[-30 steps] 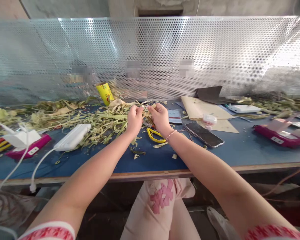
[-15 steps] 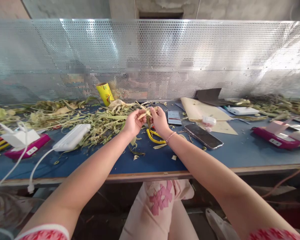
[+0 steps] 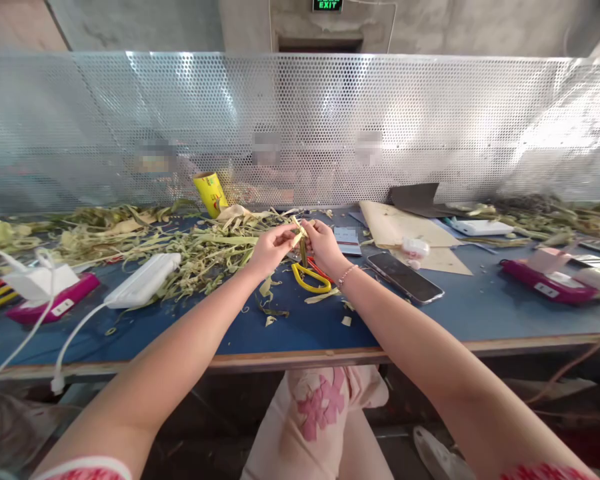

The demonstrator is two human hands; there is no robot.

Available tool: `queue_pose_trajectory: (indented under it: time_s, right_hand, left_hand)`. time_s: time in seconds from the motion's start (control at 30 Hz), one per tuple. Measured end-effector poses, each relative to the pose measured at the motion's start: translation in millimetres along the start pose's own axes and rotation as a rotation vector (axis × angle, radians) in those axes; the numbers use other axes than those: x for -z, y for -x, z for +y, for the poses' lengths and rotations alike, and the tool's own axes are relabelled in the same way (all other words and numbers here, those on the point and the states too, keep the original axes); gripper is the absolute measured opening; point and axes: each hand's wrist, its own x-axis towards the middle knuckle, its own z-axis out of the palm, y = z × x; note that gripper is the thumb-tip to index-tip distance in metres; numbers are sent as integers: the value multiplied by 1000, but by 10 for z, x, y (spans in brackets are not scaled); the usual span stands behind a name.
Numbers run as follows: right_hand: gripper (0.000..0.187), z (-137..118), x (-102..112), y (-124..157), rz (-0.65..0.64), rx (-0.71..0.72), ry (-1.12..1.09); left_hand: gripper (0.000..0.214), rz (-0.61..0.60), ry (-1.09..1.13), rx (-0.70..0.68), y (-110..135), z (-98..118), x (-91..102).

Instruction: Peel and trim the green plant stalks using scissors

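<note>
My left hand and my right hand meet above the blue table, both pinching a small pale leaf strip between their fingertips. A bead bracelet sits on my right wrist. Yellow-handled scissors lie on the table just below my hands. A heap of green and dried leaf strips spreads to the left of my left hand.
A phone lies right of my hands, with brown paper sheets behind it. A white power bank with cable, pink devices and a yellow can are on the table. A perforated metal screen closes the back.
My hands have lifted slightly and drawn toward me, still working the leaf strip. The camera has tilted up, showing an exit sign.
</note>
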Motion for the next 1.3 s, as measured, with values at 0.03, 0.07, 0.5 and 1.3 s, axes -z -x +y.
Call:
queue_pose_trajectory:
  time_s: [0.03, 0.07, 0.5, 1.3]
  right_hand:
    - [30, 13, 2, -6, 5, 8, -2]
    - [29, 25, 2, -12, 10, 14, -3]
    - [20, 93, -35, 10, -32, 243, 327]
    - [45, -137, 235, -17, -295, 834, 1020]
  left_hand:
    - [35, 0, -44, -35, 4, -6, -4]
    - [36, 7, -82, -74, 8, -16, -8]
    - [20, 336, 280, 174, -8, 10, -81]
    - [23, -32, 47, 227, -60, -5, 103]
